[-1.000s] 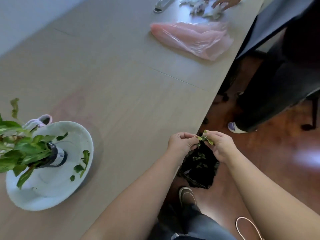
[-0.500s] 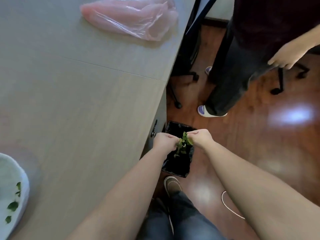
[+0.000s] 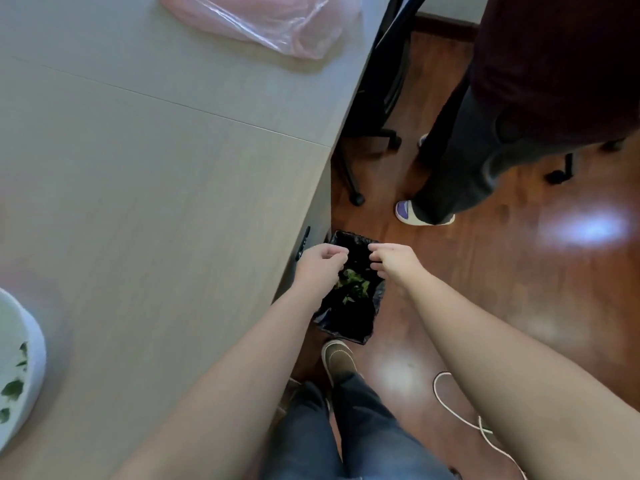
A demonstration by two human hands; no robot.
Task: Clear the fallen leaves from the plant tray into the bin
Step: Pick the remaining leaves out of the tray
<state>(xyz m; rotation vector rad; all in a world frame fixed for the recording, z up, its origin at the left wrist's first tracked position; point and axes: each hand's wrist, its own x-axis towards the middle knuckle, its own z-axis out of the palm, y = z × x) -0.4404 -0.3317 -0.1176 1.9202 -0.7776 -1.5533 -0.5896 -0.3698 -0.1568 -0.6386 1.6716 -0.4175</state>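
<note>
A small bin (image 3: 349, 323) lined with a black bag stands on the floor beside the table edge. Green leaves (image 3: 354, 284) lie inside it. My left hand (image 3: 320, 265) and my right hand (image 3: 393, 259) hover side by side over the bin's mouth, fingers loosely curled, with nothing visible in either. At the far left edge, part of the white plant tray (image 3: 34, 348) shows on the table, with a few green leaf bits (image 3: 12, 389) in it.
A pink plastic bag (image 3: 270, 22) lies on the table (image 3: 156, 174) at the top. Another person's legs (image 3: 460, 161) and shoe stand on the wooden floor beyond the bin. Black chair legs (image 3: 353, 181) sit under the table; a white cord (image 3: 460, 417) trails by my feet.
The leaves that both hands pinched together over the bin have left my fingers and now lie in the bin. My hands have drawn slightly apart.
</note>
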